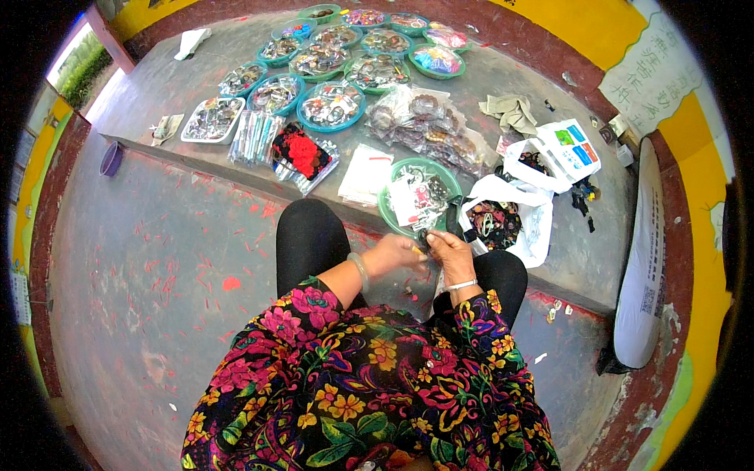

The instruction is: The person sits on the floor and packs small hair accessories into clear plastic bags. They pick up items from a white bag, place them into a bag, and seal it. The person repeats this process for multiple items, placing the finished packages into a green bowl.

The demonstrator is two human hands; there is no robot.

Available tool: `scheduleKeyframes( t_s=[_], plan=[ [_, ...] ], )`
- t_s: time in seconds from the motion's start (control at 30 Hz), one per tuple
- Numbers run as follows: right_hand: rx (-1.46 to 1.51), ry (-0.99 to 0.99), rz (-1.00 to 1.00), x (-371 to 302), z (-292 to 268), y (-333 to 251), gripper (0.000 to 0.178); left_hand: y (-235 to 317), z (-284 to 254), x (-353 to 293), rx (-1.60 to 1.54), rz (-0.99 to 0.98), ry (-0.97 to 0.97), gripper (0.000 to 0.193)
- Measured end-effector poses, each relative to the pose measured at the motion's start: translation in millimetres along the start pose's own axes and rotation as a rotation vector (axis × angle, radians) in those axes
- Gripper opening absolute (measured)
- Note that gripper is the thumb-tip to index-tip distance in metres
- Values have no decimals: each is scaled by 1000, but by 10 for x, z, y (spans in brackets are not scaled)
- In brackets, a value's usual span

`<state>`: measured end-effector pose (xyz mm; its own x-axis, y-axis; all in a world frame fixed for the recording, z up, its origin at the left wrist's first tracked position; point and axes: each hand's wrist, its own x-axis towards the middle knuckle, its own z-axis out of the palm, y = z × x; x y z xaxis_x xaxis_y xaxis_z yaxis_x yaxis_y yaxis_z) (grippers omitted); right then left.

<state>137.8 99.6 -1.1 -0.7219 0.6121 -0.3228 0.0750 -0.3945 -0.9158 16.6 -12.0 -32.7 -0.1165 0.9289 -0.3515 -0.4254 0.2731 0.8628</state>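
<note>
Between my knees, my left hand (391, 255) and my right hand (451, 256) meet fingertip to fingertip. Both are closed in a pinch around a small dark item (424, 235), too small and too covered to name. A bit of yellow shows at the left fingertips. Just beyond the hands stands a green plastic basket (386, 206), holding small clear packets and a white card (402, 206). To its right, a white plastic bag (538, 228) lies open around dark patterned fabric (493, 223). White sheets or flat packets (363, 176) lie left of the basket.
Several round baskets (331, 125) of packaged small goods crowd the raised concrete ledge (471, 71). Nearer are a white tray (186, 129), bundled pens (255, 140), a red-and-black cloth (302, 153) and clear bags (428, 129). A purple bowl (111, 159) sits on the floor at left.
</note>
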Motion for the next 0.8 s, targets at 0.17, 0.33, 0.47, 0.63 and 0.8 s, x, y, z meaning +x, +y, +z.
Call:
scheduleKeyframes(
  t_s=[0.17,0.33,0.47,0.63,0.8],
  plan=[
    [-46,-154,0,30,-48,48,8,167,72,-95,42,28,50,14],
    [-45,-137,13,29,-57,60,8,129,67,-76,106,29,59,14],
    [-20,-135,68,0,-35,-37,8,122,56,-56,148,30,60,15],
    [-205,31,-30,15,-37,-88,18,123,15,-42,135,35,103,16],
    [152,-287,-521,-871,306,-1353,11,27,-147,-2,-165,13,265,17]
  ],
)
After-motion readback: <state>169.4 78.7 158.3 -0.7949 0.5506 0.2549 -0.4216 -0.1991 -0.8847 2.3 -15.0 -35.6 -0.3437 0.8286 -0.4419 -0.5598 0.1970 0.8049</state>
